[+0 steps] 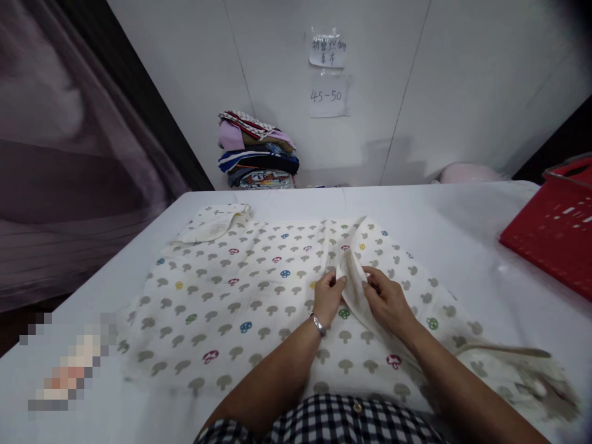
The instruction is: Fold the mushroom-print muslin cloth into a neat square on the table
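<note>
Mushroom-print cloth (259,308) spread over most of the white bench (444,216), directly in front of the wearer. Both hands on it, right of its middle. Left hand (328,299): thumb and fingers pinched on a raised strip (354,262) of the cloth; silver bracelet (317,325) on that wrist. Right hand (386,299): fingers curled, gripping the same strip just to the right, thumb side partly hidden. So grip is closed on fabric both sides.

Status, my read: early. Left and middle areas lie mostly flat, print side up, few wrinkles. Not done: the strip stands up off the bench between the hands, not laid down; right front end (531,385) is bunched and turned over, so not squared. Far left corner has a small patterned flap (210,223); can't tell if it's part of the cloth or a separate piece lying on it. No finished fold visible in the main panel.

Surroundings: red basket (559,237) at right, apart from the cloth. Stack of folded fabrics (259,154) beyond the far edge; its support is hidden. Two handwritten paper sheets (330,95) on the wall above.
</note>
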{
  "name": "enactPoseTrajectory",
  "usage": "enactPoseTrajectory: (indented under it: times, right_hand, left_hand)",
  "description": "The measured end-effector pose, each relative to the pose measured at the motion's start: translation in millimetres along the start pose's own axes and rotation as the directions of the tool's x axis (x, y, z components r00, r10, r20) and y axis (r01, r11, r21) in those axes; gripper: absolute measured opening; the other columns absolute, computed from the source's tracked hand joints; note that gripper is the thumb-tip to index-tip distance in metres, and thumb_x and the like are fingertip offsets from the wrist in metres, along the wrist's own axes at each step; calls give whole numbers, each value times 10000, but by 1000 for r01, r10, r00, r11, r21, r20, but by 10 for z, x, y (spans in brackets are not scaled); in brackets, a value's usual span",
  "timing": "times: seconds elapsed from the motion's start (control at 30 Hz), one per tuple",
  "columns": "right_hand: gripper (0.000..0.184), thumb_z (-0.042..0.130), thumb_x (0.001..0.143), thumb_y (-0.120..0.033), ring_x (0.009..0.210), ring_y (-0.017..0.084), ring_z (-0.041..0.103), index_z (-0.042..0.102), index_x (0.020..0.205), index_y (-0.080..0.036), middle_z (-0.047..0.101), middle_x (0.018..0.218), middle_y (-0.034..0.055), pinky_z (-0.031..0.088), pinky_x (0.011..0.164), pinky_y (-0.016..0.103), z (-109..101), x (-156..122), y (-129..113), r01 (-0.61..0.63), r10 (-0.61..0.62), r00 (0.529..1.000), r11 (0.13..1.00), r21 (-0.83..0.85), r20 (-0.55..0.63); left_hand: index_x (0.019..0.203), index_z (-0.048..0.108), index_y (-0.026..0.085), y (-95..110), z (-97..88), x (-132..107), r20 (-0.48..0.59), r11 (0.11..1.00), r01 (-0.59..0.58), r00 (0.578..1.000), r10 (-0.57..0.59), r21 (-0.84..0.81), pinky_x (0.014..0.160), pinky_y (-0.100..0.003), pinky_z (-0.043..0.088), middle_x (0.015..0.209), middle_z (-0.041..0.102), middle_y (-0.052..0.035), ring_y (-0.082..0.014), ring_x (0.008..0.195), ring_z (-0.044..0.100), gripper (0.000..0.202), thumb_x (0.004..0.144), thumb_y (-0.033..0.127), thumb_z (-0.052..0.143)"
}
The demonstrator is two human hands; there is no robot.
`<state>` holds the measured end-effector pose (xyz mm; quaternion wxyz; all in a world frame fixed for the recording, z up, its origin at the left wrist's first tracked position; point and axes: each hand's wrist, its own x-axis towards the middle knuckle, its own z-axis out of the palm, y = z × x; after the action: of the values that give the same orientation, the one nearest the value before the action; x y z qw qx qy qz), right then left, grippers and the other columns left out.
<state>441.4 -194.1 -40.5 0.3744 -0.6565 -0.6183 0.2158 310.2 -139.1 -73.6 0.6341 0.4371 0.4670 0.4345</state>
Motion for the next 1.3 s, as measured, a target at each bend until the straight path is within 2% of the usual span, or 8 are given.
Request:
enactPoseTrajectory:
  times: [0.13, 0.3, 0.43, 0.63, 0.83, 1.0, 1.17, 1.3]
  right_hand:
    - [331, 367, 848, -270, 572, 151, 537, 496, 1148, -214, 593, 664, -12, 372, 567, 253, 112, -22, -71, 38, -30, 992, 998, -59, 124]
    - [337, 355, 869, -276, 621, 166, 568, 470, 1180, -218, 626, 719, 2, 373, 585, 257, 206, 3, -40, 34, -27, 993, 997, -68, 111]
    - [321, 347, 880, -293, 604, 166, 568, 483, 1156, -202, 630, 706, 7, 365, 569, 258, 199, 5, -54, 32, -17, 984, 996, -81, 179]
    - [253, 367, 872, -276, 629, 158, 562, 488, 1083, -208, 623, 733, 5, 354, 581, 251, 188, -22, -124, 94, -60, 968, 987, -131, 244]
    - [315, 409, 847, -271, 768, 185, 581, 436, 1152, -197, 632, 939, 54, 359, 625, 261, 242, -48, -76, 136, -65, 964, 954, -268, 256]
    - [352, 371, 862, -238, 834, 203, 583, 416, 1207, -183, 611, 1039, 88, 383, 652, 279, 263, -46, -24, 132, -54, 973, 928, -347, 226]
    - [289, 286, 910, -261, 842, 192, 581, 528, 1059, -209, 635, 945, 60, 412, 718, 293, 136, -3, 8, 109, -73, 981, 972, -206, 179]
    - [301, 325, 909, -374, 759, 188, 575, 577, 968, -222, 635, 828, 34, 436, 682, 290, -233, 20, -23, 64, -56, 990, 996, -57, 129]
  left_hand:
    - [778, 607, 161, 13, 12, -18, -18, 996, -77, 997, 78, 42, 404, -168, 339, 606, 543, 38, -63, 463, 427, 183, 691, 318, 636]
    - [816, 590, 167, -12, 13, -25, -4, 989, -129, 992, 130, 69, 412, -174, 348, 635, 552, 30, -70, 473, 440, 169, 720, 306, 602]
    - [797, 590, 167, -47, 9, -14, -7, 986, -154, 988, 155, 66, 512, -194, 398, 668, 585, 11, -91, 555, 500, 126, 732, 275, 585]
    - [778, 610, 176, -92, 8, 5, -25, 982, -191, 981, 191, 12, 612, -218, 418, 677, 589, 10, -109, 626, 525, 114, 736, 281, 599]
    - [814, 605, 190, -87, 11, -17, 10, 991, -121, 992, 122, -61, 539, -224, 405, 626, 576, 24, -104, 534, 502, 154, 729, 317, 626]
    - [866, 644, 188, -83, 7, -37, 55, 984, -163, 984, 167, -71, 632, -242, 429, 716, 628, -7, -130, 639, 546, 170, 739, 298, 623]
    - [885, 690, 202, -68, -13, -53, 91, 964, -267, 960, 264, 14, 687, -249, 430, 819, 636, -33, -148, 727, 548, 172, 775, 291, 592]
    - [833, 700, 201, -69, -19, -52, 93, 967, -254, 963, 254, -14, 646, -238, 434, 871, 612, -37, -139, 708, 538, 146, 757, 295, 618]
